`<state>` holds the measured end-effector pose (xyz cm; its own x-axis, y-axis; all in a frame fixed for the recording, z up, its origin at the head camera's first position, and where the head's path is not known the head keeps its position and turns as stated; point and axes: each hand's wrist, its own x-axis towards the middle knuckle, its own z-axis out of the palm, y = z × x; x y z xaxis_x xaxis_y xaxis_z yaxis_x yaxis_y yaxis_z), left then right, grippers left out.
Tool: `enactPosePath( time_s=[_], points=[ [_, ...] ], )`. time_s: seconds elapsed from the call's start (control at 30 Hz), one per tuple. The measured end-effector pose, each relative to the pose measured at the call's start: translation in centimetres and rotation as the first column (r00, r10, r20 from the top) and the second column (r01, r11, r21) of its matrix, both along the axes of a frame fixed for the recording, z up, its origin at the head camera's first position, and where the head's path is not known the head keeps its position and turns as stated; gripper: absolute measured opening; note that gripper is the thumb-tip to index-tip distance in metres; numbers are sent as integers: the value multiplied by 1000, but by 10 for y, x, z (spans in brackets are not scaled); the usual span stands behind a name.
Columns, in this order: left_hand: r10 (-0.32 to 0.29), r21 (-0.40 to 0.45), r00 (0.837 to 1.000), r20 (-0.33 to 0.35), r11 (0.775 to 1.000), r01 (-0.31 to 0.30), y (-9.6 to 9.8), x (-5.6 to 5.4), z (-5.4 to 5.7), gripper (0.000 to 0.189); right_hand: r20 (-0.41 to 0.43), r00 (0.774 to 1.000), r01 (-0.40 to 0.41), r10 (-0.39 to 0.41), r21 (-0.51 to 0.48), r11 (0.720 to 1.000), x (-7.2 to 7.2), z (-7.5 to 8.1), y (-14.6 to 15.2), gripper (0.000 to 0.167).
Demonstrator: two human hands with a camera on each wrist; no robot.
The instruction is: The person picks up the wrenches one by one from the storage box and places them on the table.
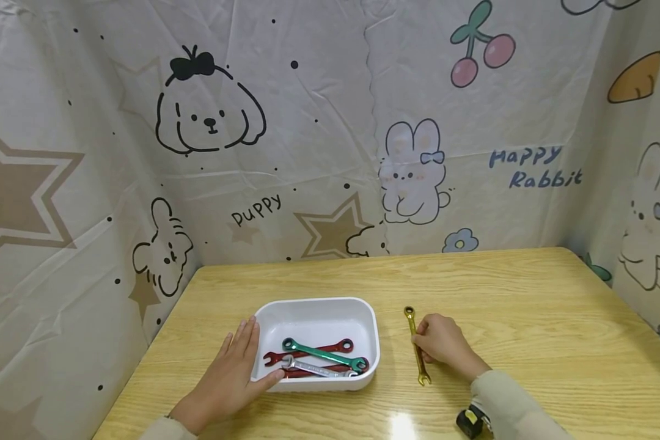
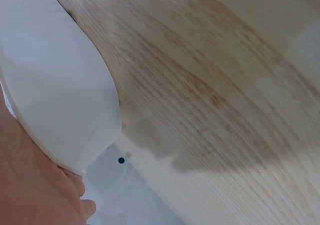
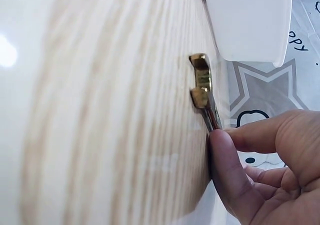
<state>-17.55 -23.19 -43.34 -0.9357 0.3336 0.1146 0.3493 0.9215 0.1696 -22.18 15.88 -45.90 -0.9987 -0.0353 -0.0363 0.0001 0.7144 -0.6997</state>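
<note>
Between thumb and fingers, my right hand (image 1: 444,342) pinches a gold wrench (image 1: 416,348) by the middle of its shaft, to the right of a white bin (image 1: 371,324). The right wrist view shows the open-end jaw of the gold wrench (image 3: 202,82) near the tabletop. My left hand (image 1: 232,373) lies along the bin's left side with straight fingers, its thumb over the front rim. Inside the bin are a green wrench (image 1: 324,354), a silver wrench (image 1: 310,366) and red wrenches (image 1: 330,349), crossing one another. The lower red one is partly covered.
A black and yellow tape measure (image 1: 469,421) lies at the front, beside my right sleeve (image 1: 514,403). The wooden table (image 1: 506,305) extends to the right and back. A printed curtain (image 1: 319,153) hangs behind it and along both sides.
</note>
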Motion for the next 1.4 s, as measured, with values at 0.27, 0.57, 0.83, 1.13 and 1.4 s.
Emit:
enactPosePath(
  time_s=[0.27, 0.57, 0.83, 1.13, 1.4],
  points=[
    [21, -1, 999, 25, 1000, -21, -1, -1, -2, 103, 2, 1000, -21, 21, 34, 999, 0, 7, 0, 12],
    [15, 5, 1000, 2, 1000, -15, -1, -1, -2, 102, -91, 993, -59, 70, 119, 991, -7, 42, -6, 19],
    [11, -1, 1000, -4, 1000, -11, 0, -1, -1, 101, -102, 985, -134, 139, 52, 990, -14, 79, -43, 21],
    [7, -3, 1000, -11, 1000, -7, -2, -2, -3, 101, -99, 942, -328, 320, -74, 942, -15, 88, -94, 14],
    [15, 4, 1000, -6, 1000, -15, -4, -3, -5, 102, -64, 917, -397, 393, -59, 916, -20, 65, -129, 14]
  ],
)
